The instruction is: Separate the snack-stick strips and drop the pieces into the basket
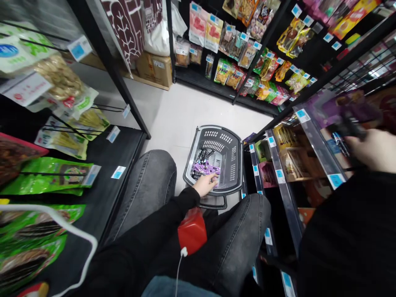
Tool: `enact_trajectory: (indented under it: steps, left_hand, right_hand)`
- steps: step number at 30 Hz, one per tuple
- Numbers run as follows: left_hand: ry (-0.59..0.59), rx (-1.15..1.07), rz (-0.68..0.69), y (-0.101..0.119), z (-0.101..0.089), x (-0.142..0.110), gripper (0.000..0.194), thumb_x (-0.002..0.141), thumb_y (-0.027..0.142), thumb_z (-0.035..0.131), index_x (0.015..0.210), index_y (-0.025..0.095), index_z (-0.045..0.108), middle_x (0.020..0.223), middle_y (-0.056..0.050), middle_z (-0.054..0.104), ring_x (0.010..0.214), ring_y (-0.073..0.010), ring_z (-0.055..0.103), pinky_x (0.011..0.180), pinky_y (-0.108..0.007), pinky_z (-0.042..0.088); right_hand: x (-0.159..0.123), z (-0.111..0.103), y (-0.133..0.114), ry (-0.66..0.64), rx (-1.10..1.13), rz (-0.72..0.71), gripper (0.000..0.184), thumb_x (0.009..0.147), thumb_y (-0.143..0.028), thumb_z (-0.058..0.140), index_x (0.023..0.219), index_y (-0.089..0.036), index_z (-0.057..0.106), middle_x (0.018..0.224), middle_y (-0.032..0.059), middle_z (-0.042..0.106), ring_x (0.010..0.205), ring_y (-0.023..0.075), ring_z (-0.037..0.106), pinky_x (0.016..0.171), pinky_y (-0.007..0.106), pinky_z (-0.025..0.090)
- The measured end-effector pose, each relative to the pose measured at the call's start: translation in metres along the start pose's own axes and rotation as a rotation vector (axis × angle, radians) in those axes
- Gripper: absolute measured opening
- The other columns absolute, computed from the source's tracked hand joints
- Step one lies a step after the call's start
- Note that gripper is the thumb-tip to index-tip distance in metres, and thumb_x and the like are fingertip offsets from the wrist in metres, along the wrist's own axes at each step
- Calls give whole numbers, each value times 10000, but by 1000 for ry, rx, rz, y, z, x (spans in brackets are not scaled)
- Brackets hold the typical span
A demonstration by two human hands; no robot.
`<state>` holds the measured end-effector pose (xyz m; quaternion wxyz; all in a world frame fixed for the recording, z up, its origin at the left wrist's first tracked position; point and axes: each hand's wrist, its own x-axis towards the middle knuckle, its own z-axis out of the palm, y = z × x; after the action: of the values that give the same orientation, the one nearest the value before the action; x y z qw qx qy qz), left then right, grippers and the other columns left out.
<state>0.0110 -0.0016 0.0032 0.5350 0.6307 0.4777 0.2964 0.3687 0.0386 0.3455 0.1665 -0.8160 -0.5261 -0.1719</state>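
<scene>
My left hand (206, 185) is over the near rim of a grey plastic shopping basket (236, 165) on the floor between my knees. Its fingers are partly stretched towards purple packets (206, 169), and I see nothing held in them. Small black packets (204, 156) lie beside the purple ones in the basket. Off to the right, my right hand (373, 150) is at a shelf, its fingers closed around dark, shiny small packets (342, 142) blurred by motion. Purple packages (349, 103) are just beyond that hand.
Snack shelves (213, 84) stand ahead, with a price-tagged rack (280, 173) close on my right. Bagged goods hang over a black shelf (108, 165) at left. A cardboard box (154, 70) sits at the back. A red object (192, 231) with a white cable is by my lap.
</scene>
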Motion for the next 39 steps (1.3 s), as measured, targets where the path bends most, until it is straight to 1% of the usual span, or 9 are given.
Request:
enact_trajectory:
  steps: [3, 5, 10, 15, 20, 24, 27, 33, 39]
  left_hand:
    - [-39, -492, -161, 12, -9, -2, 451, 724, 303, 594, 1142, 177, 481, 907, -62, 625, 702, -135, 600, 688, -309, 478]
    - [-89, -798, -147, 21, -15, -5, 616, 676, 275, 661, 1222, 230, 380, 1095, -102, 574, 819, -147, 612, 753, -343, 485]
    - [-69, -972, -118, 32, -21, -11, 609, 643, 253, 698, 1183, 199, 421, 1108, -121, 583, 914, -195, 602, 807, -377, 473]
    - [80, -887, -222, 28, -19, -8, 486, 624, 217, 695, 1062, 148, 496, 960, -90, 641, 768, -170, 621, 667, -325, 520]
    - [33, -934, -209, 27, -20, -4, 392, 702, 332, 620, 1031, 132, 544, 975, -104, 622, 802, -197, 625, 676, -386, 546]
    - [97, -768, -210, 26, -20, -4, 484, 631, 277, 689, 1068, 121, 550, 986, -96, 604, 783, -182, 618, 676, -377, 558]
    - [131, -642, -97, 25, -18, -5, 614, 573, 213, 726, 1147, 181, 511, 1123, -103, 550, 850, -192, 606, 653, -355, 565]
    - [34, -446, -52, 23, -18, -6, 320, 598, 263, 705, 883, 127, 656, 1161, -136, 533, 663, -167, 636, 604, -380, 566]
    - [-181, -535, -224, 24, -21, -5, 465, 537, 174, 748, 985, 111, 643, 854, -88, 667, 634, -198, 654, 715, -429, 551]
  right_hand:
    - [-87, 63, -51, -498, 482, -149, 335, 606, -506, 648, 759, -210, 617, 771, 108, 643, 701, 234, 586, 595, 382, 417]
    - [-152, 112, -84, -871, 896, -53, 375, 629, -477, 638, 883, -203, 604, 690, 40, 620, 567, 174, 562, 470, 284, 411]
    - [-265, 192, -130, -1200, 1323, 189, 387, 541, -316, 721, 888, -188, 605, 660, -10, 595, 449, 105, 496, 351, 208, 375]
    - [-282, 216, -113, -1052, 1499, 257, 401, 526, -245, 729, 907, -205, 609, 803, 11, 609, 662, 152, 576, 478, 245, 500]
    - [-278, 232, -93, -888, 1600, 430, 366, 533, -266, 730, 870, -209, 599, 823, -2, 591, 711, 146, 579, 611, 302, 532]
    - [-279, 241, -92, -735, 1625, 533, 419, 546, -284, 723, 931, -234, 564, 837, -16, 575, 641, 117, 574, 578, 276, 518]
    - [-276, 242, -91, -655, 1615, 541, 318, 565, -297, 709, 841, -216, 575, 842, -17, 565, 592, 90, 553, 560, 252, 503]
    - [-272, 237, -88, -752, 1536, 437, 359, 532, -269, 717, 869, -194, 620, 857, 11, 594, 611, 99, 528, 587, 252, 471]
    - [-273, 232, -83, -849, 1573, 416, 276, 525, -226, 707, 778, -196, 599, 764, -30, 560, 540, 66, 460, 502, 209, 367]
